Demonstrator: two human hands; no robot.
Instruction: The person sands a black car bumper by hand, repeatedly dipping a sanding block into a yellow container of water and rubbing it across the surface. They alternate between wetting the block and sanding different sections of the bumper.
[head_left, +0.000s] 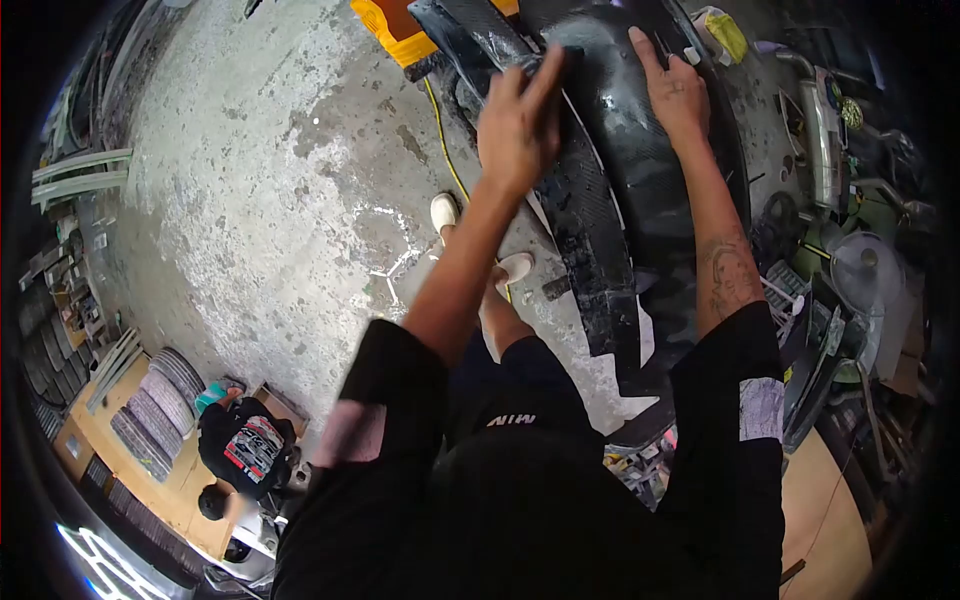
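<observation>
A large glossy black panel with a curved, moulded surface lies in front of me. Along its left side runs a long black strip with a woven, carbon-fibre look, ragged with white patches at its lower end. My left hand is over this strip, slightly blurred, its fingers bent around a small dark thing whose kind I cannot make out. My right hand rests on the panel's right part, index finger stretched out and the other fingers partly bent, with nothing seen in it.
An orange-yellow stand is at the panel's far left. A yellow cable crosses the stained concrete floor near my feet. Exhaust parts and a fan crowd the right. Tyres and another person are at lower left.
</observation>
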